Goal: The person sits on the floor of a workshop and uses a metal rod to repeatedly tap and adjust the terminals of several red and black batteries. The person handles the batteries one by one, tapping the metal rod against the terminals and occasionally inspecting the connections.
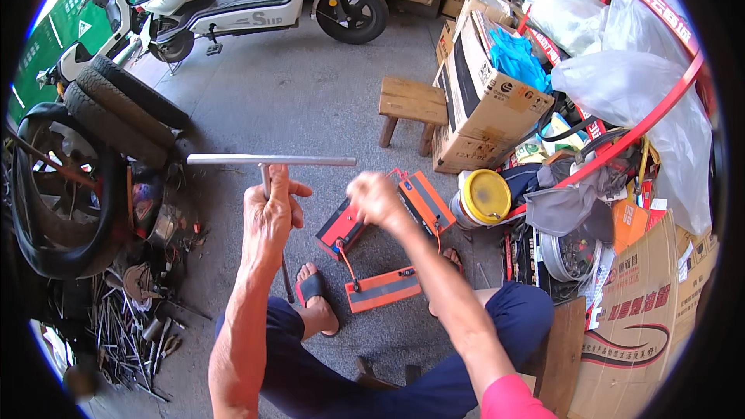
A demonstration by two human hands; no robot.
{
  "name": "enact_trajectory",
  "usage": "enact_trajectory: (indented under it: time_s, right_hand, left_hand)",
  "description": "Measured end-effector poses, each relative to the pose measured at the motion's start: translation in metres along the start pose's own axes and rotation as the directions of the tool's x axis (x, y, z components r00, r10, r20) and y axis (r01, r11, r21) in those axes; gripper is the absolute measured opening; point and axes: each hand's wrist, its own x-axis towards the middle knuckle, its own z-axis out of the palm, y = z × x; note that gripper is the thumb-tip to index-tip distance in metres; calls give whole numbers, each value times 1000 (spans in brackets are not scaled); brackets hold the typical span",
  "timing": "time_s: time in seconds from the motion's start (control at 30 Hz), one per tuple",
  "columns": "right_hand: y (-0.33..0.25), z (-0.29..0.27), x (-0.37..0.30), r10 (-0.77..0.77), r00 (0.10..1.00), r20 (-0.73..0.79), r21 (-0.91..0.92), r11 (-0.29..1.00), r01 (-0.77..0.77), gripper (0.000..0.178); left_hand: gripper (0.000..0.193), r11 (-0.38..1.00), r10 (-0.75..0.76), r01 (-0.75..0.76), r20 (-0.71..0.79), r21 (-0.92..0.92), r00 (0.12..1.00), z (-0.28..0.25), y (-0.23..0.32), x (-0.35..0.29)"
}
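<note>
My left hand (268, 209) is closed round the shaft of a metal T-handle wrench (326, 161). Its crossbar lies level above the hand, and the shaft's lower end shows below, beside my sandalled foot. Above the batteries, my right hand (376, 198) has its fingers curled in, slightly blurred; whatever they hold, if anything, is hidden. On the floor lie a red-and-black battery (339, 226), an orange battery (427, 200) at the right and another orange battery (384, 289) nearer to me. Short red leads (347, 261) run between them.
A wooden stool (411, 101) stands ahead, beside an open cardboard box (489, 105). A yellow-lidded bucket (485, 196) is right of the batteries. Old tyres (116, 112) and a heap of loose tools (132, 334) are at the left. A white scooter (264, 8) is parked behind.
</note>
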Motion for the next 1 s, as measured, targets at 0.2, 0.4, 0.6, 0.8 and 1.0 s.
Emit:
enact_trajectory:
  time_s: [0.2,0.4,0.6,0.8,1.0]
  right_hand:
    - [64,111,-11,262,959,-110,-622,734,-271,40]
    - [83,111,-5,274,961,-40,-654,720,-232,27]
    - [113,89,16,448,870,204,-129,894,-430,15]
    - [136,15,21,420,908,5,378,840,-390,16]
    - [174,-44,58,547,821,-166,432,788,-438,16]
  left_hand:
    - [76,983,-84,85,15,-165,996,-18,9,-8]
    - [80,883,-251,300,177,-362,952,-12,14,8]
    - [83,772,-332,406,235,-489,914,8,20,16]
    - [72,704,-356,506,369,-498,859,30,24,19]
    - [57,706,-379,601,517,-374,768,53,23,23]
